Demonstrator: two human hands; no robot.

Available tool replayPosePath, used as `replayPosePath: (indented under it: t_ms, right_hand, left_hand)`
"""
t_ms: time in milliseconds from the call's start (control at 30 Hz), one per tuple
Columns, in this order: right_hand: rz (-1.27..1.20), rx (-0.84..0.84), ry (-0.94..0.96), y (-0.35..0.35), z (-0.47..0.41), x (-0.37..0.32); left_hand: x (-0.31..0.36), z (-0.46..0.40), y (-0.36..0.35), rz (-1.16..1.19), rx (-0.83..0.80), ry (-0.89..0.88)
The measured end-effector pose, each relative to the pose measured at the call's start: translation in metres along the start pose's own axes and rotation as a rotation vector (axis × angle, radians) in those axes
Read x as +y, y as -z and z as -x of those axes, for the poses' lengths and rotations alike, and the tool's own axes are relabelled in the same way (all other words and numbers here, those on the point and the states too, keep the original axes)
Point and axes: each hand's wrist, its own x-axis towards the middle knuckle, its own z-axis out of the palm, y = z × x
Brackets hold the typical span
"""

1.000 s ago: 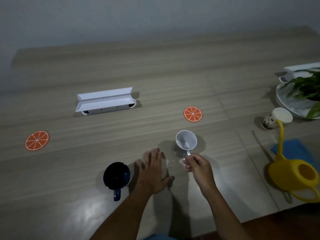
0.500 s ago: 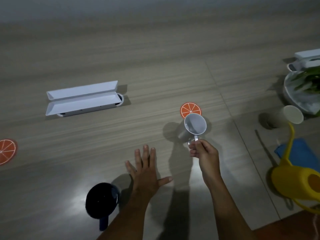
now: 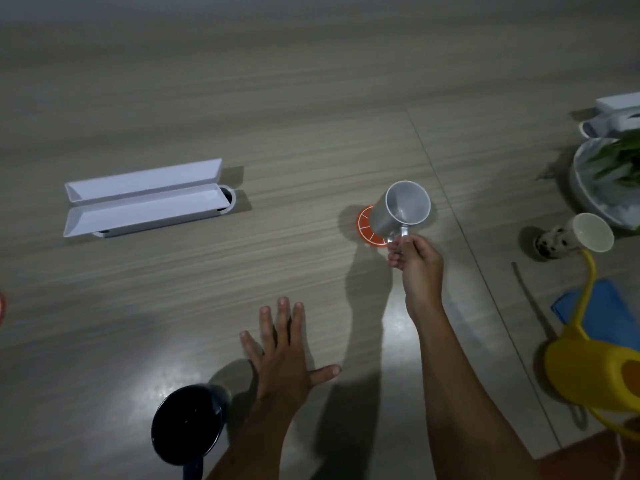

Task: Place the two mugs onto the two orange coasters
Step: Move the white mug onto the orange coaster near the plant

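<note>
Right hand [image 3: 415, 258] pinching grey mug [image 3: 403, 209] by handle, directly over centre-frame coaster [image 3: 367, 230]; left hand [image 3: 284, 355] splayed, empty, beside dark mug [image 3: 188, 427].

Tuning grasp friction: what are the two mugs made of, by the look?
Pale grey mug held by the right hand: likely glazed ceramic, smooth with soft sheen; enamelled metal possible. Dark navy mug: probably glossy glazed ceramic, faint reflections inside.

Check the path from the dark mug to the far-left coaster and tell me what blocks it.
Nothing visible does. The dark mug stands near the table's front edge beside the flat left hand. The orange coaster shows only as a sliver at the left frame edge, with bare tabletop between them. The white tray lies farther back.
</note>
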Motion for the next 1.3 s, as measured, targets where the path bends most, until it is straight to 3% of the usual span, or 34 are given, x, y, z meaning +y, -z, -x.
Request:
replayPosePath:
  t_ms: [1300]
  right_hand:
    - [0.074,0.028,-0.009,-0.004,-0.020,0.023]
  left_hand:
    - [0.000,0.001,0.002,0.043,-0.008,0.000]
